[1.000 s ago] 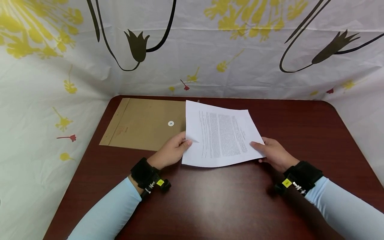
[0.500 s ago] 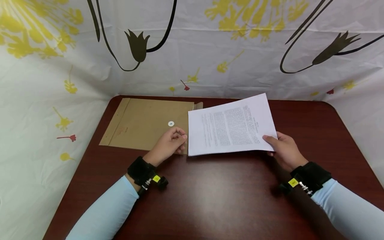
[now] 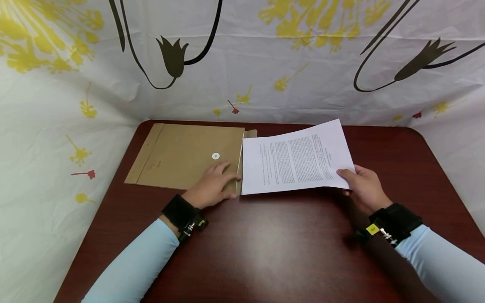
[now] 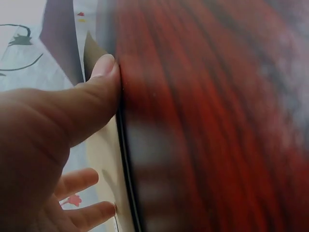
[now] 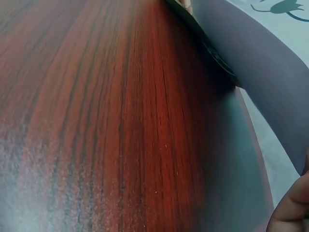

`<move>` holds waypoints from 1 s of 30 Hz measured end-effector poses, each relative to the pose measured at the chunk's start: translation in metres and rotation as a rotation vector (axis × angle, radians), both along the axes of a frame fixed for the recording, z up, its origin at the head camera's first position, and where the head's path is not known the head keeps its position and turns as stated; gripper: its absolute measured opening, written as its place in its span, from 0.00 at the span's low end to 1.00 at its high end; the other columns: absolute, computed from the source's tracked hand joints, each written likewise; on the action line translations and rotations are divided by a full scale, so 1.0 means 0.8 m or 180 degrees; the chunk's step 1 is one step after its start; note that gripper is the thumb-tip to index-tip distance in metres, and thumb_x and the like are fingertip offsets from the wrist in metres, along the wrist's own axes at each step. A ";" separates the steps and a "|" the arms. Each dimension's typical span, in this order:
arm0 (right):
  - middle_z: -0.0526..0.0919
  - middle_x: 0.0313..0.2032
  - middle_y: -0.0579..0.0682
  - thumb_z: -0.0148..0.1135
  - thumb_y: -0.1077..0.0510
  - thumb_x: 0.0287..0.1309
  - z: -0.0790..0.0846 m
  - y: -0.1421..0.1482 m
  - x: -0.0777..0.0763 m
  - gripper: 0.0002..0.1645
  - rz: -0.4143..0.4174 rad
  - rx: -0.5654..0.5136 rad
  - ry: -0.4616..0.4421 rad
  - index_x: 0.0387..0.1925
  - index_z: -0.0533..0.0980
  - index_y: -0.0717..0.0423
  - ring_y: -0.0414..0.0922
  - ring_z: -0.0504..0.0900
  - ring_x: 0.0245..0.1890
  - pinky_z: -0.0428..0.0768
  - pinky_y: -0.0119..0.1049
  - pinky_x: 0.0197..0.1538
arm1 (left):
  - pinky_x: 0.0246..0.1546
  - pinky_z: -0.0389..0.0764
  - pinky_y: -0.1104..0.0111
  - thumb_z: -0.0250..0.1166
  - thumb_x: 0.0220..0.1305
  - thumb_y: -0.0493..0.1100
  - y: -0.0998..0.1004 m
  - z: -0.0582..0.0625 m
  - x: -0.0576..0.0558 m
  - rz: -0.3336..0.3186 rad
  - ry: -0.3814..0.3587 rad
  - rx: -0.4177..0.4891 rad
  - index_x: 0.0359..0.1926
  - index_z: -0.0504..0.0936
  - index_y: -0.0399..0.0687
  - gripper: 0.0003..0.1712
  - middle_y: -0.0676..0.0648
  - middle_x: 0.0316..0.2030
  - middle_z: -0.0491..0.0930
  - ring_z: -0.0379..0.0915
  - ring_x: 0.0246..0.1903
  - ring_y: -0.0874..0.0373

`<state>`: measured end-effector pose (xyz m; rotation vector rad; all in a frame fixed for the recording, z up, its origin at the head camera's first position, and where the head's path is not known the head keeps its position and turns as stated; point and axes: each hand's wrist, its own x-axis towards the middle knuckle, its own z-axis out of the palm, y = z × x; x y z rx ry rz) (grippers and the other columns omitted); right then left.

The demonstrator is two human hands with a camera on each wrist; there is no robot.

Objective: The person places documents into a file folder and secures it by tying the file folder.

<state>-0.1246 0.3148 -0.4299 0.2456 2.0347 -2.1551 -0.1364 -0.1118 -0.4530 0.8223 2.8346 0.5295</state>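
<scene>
A flat brown kraft document envelope [image 3: 185, 145] with a white round button [image 3: 215, 156] lies at the table's left back. Its flap [image 3: 251, 134] extends from the right end, partly hidden under printed white paper [image 3: 295, 162]. My right hand [image 3: 364, 188] pinches the paper's right edge, thumb on top; the sheet's left edge is at the envelope's mouth. My left hand [image 3: 213, 185] rests on the envelope's near right corner, fingers spread. In the left wrist view its thumb [image 4: 89, 99] touches the envelope's edge. The right wrist view shows the paper [image 5: 256, 53] bowed above the table.
The dark red wood-grain table [image 3: 273, 248] has rounded back corners. A white curtain [image 3: 303, 101] with yellow flowers and dark tulips hangs behind it and along both sides. Each wrist wears a black camera strap [image 3: 182, 212].
My left hand let go of the paper and moved onto the envelope's mouth, its fingers spreading. My right hand carried the paper right and turned it, bringing its left edge to the envelope's mouth.
</scene>
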 end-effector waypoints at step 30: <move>0.85 0.47 0.44 0.56 0.49 0.72 -0.012 -0.040 -0.027 0.33 0.0575 0.0166 0.0245 0.69 0.60 0.61 0.37 0.85 0.37 0.79 0.32 0.27 | 0.67 0.62 0.42 0.74 0.54 0.58 0.001 0.005 0.000 0.0027 -0.0022 0.0064 0.47 0.76 0.53 0.26 0.35 0.70 0.64 0.57 0.72 0.42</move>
